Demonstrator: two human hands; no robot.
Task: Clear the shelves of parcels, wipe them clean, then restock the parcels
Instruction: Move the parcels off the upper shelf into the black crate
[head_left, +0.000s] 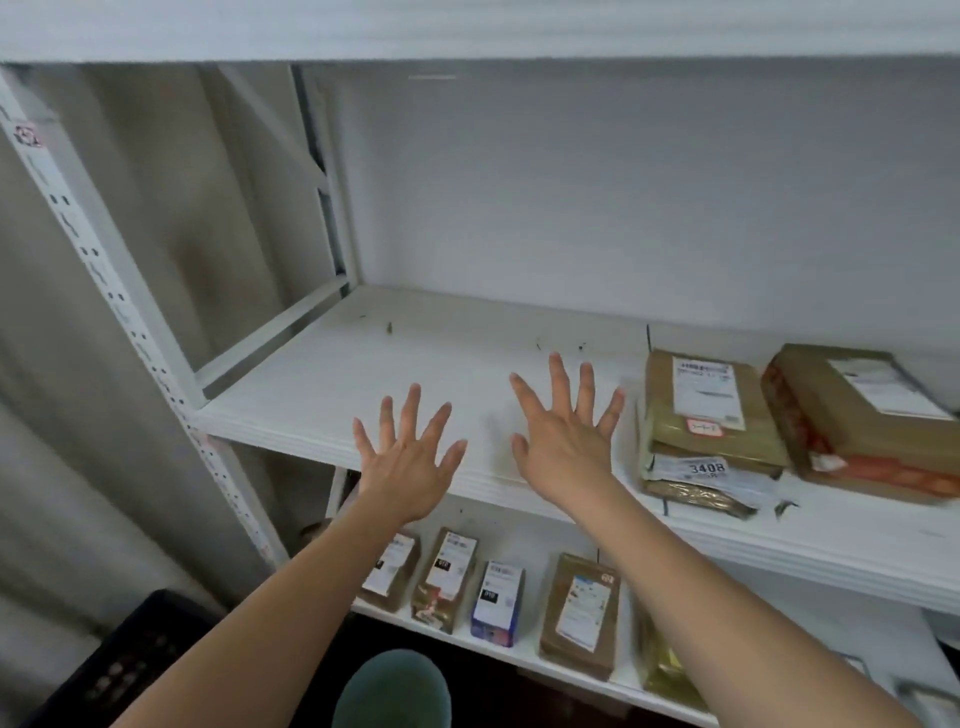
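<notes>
Left hand (410, 467) and right hand (563, 441) both spread wide, fingers splayed, holding nothing, over the bare left stretch of the middle shelf (322, 374); probably poised between loads. Stacked parcels (711, 431) and a brown box (862, 415) waiting at right; upright parcels (493, 597) lining the shelf below.

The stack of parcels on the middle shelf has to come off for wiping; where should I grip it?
Take the stack of parcels by its long sides, one of the hands each side, from the front; it lies flat, and the bottom bag looks floppy.
</notes>
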